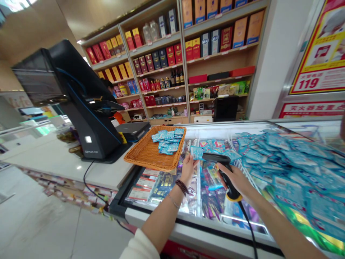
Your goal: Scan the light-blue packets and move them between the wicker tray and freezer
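My left hand (188, 166) pinches a small blue packet (197, 153) over the glass-topped freezer. Wrapped around the grip of a black barcode scanner (225, 172) is my right hand (234, 176). The scanner's head points left, close to the packet; whether they touch I cannot tell. Left of my hands, an orange wicker basket (145, 154) holds several similar blue packets (169, 140) in its right half. To the right lies a large heap of blue packets (285, 158) on the freezer top. A cord hangs from the scanner's base past the freezer's front edge.
A black checkout terminal (94, 118) stands on the white counter (61, 158) at left, with a flat black box (132, 130) beside the basket. The freezer (172, 216) shows goods under its glass. Shelves (159, 77) of boxes and bottles line the back wall.
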`<state>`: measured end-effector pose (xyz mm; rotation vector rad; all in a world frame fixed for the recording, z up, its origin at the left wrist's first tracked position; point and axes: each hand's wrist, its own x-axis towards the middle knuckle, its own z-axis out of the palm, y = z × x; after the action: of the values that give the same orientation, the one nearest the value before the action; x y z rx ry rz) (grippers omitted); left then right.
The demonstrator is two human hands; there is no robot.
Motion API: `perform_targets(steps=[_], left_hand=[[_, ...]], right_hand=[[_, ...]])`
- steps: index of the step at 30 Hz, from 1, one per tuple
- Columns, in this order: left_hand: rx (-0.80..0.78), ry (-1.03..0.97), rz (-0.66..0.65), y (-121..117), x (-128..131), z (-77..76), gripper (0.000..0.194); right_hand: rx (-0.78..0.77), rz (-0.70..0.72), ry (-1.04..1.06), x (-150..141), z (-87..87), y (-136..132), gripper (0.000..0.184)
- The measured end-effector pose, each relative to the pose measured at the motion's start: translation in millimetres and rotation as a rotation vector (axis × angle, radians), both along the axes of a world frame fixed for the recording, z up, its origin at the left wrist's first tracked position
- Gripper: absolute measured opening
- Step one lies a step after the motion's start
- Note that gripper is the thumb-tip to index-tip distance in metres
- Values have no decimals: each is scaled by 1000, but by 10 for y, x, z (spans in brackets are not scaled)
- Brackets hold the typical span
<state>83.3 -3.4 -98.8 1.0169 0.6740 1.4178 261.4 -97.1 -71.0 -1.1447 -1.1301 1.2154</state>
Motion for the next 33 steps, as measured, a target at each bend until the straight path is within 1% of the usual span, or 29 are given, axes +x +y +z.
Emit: perform_targets(steps=[5,9,12,14,16,18,20,23,26,29,31,33], left_hand=[[-17,0,16,-24,-1,33,39],[-73,25,34,-46,33,87,37],[-131,72,-17,-64,77,119,35],[-154,79,-86,-70,133,121,33],[-181,59,-129,-78,233,113,29],[-202,17,-153,-94,384,108,26],[-226,-21,-168,-121,580,122,24],[-250,-39,-225,-169,925,191,26],[-258,-14,-320,-213,1299,306,28],[-239,19,-391,-251,1681,434,25],[-181,40,-442,-269,1911,509,23],[-81,62,-484,-270,2090,566,22]], right_hand=[[17,-13,20,-29,40,-13,51],[29,-73,74,20,165,-63,52],[50,-166,116,205,253,-127,53],[56,-256,129,414,280,-187,51],[51,-363,134,670,288,-265,51],[55,-456,137,938,294,-364,50],[72,-513,134,1185,310,-481,49],[72,-612,131,1469,355,-666,47],[69,-689,134,1638,409,-830,48],[66,-735,144,1729,450,-953,49],[55,-758,144,1778,462,-1011,48],[50,-778,141,1830,459,-1048,48]])
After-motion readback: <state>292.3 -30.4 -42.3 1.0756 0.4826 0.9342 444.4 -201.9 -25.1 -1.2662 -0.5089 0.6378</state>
